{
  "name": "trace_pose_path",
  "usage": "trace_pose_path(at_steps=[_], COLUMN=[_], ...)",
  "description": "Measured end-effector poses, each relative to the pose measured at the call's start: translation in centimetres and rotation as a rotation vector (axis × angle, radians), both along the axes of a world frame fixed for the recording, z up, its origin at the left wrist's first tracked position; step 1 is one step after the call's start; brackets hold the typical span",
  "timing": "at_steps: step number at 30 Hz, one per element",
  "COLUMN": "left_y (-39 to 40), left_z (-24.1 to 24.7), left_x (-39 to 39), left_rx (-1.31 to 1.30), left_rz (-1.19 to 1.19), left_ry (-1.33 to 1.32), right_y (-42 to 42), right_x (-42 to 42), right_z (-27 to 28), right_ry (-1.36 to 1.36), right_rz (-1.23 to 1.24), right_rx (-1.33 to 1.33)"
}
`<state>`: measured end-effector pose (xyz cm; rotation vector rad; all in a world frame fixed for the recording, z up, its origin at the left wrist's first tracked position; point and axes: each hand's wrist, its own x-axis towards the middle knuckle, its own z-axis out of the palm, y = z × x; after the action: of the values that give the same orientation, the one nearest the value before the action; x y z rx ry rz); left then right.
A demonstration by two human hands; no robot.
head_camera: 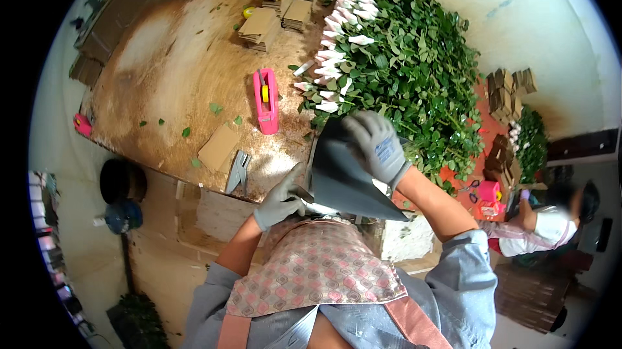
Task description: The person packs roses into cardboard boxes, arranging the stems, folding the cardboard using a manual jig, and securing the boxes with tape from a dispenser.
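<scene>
Before me, at the table's front edge, lies a black flexible sheet [335, 179], its pointed corner reaching toward the lower right. My right hand [376, 145], in a grey glove, is over the sheet's upper right part, fingers bent and slightly blurred. Whether those fingers pinch the sheet or only press on it cannot be told. At the sheet's left side is my gloved left hand [282, 198], index finger stretched out and the others partly curled. Its fingers are apart, with nothing visible between them. Just beyond the sheet lies a big heap of leafy rose stems [408, 67], many with pale wrapped heads [335, 57].
A pink tape dispenser [266, 103], grey stapler [238, 174] and cardboard piece [218, 148] lie left on the wooden table [160, 67]. Cardboard stacks [260, 28] stand behind. Rightward are scissors [470, 191], another pink dispenser [488, 191] and a person [544, 227].
</scene>
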<state>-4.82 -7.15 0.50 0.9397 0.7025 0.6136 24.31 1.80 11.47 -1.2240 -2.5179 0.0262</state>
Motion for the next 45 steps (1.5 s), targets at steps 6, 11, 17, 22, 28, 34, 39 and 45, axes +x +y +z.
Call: trace_pose_path(at_steps=[6,11,17,22,28,34,39,45], left_y=[4.7,3.7,2.4,3.1,3.6,5.4,8.9,13.3], left_z=[-5.8,-11.2,-10.7,-7.4,-3.5,-2.9,1.0,2.7], left_x=[3.7,2.7,3.9,4.3,-0.3,-4.8,-1.1,6.9], left_rx=[0.546,0.145,0.269,0.426,0.170,0.298,0.354,0.397], left_rz=[-0.183,-0.118,-0.177,-0.220,-0.103,0.009,-0.016,-0.471], left_ry=[0.550,0.563,0.910,0.976,0.985,0.848,0.716,0.549], right_y=[0.5,-1.4,-2.9,-2.6,-2.5,-2.5,-2.9,-3.1], right_x=[2.3,1.9,2.3,2.5,3.0,2.5,2.8,2.5], right_z=[-10.7,-21.0,-25.0,-26.3,-27.0,-27.8,-28.0,-27.2], right_ry=[-0.036,-0.173,-0.106,-0.049,-0.047,-0.048,-0.035,-0.033], right_rz=[0.227,0.269,0.283,0.284,0.286,0.302,0.280,0.265], right_rx=[-0.928,-0.536,-0.391,-0.297,-0.163,-0.127,-0.125,-0.152])
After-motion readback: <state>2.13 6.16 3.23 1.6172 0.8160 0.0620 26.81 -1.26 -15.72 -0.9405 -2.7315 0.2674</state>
